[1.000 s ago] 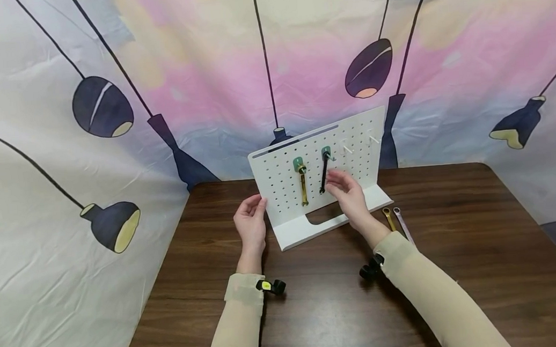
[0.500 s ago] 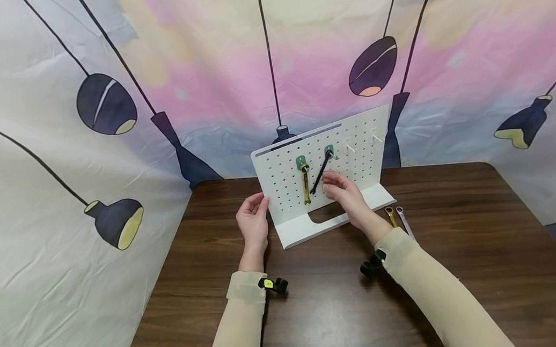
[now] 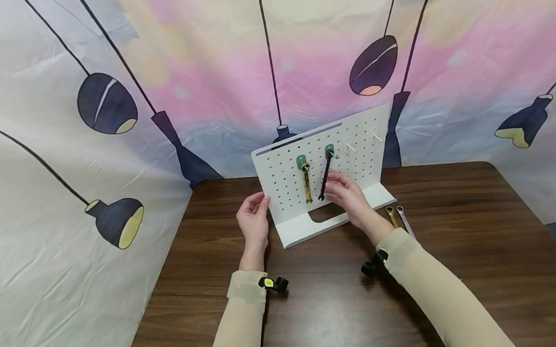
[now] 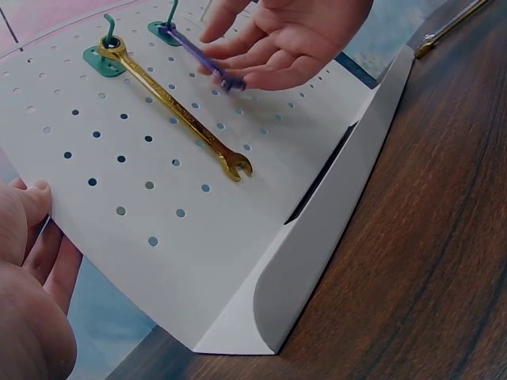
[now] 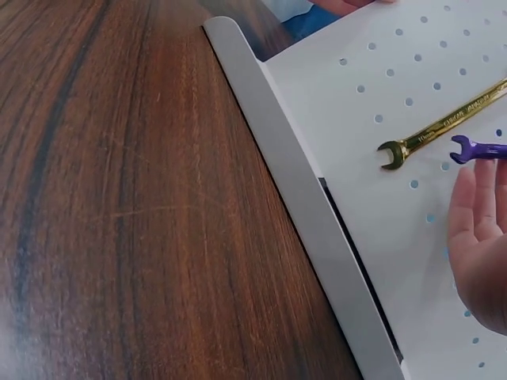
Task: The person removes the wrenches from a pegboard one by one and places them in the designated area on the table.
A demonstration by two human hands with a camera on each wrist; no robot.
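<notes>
A white pegboard stand point(image 3: 294, 230) stands on the table, with my left hand point(image 3: 253, 218) pinching its left edge between thumb and fingers. From a green hook on the board hangs a dark purple combination wrench point(image 4: 200, 57), its lower end tilted slightly left. My right hand point(image 3: 350, 199) is beside that wrench, its fingers loosely extended and the fingertips right at the lower end. A gold combination wrench point(image 4: 170, 101) hangs by its ring end on another green hook, to the left of the purple one.
Two white hooks, one a white peg point(image 3: 351, 148) and the other another peg point(image 3: 378, 138), stick out of the board's right half. On the wooden table point(image 3: 326, 310), right of the stand, lie a gold wrench point(image 3: 391, 216) and a silver wrench point(image 3: 405, 221). A patterned cloth point(image 3: 231, 64) hangs behind.
The purple wrench swung its lower end to the left, then came partway back toward upright. My right hand stayed beside it; my left hand kept hold of the board's edge.
</notes>
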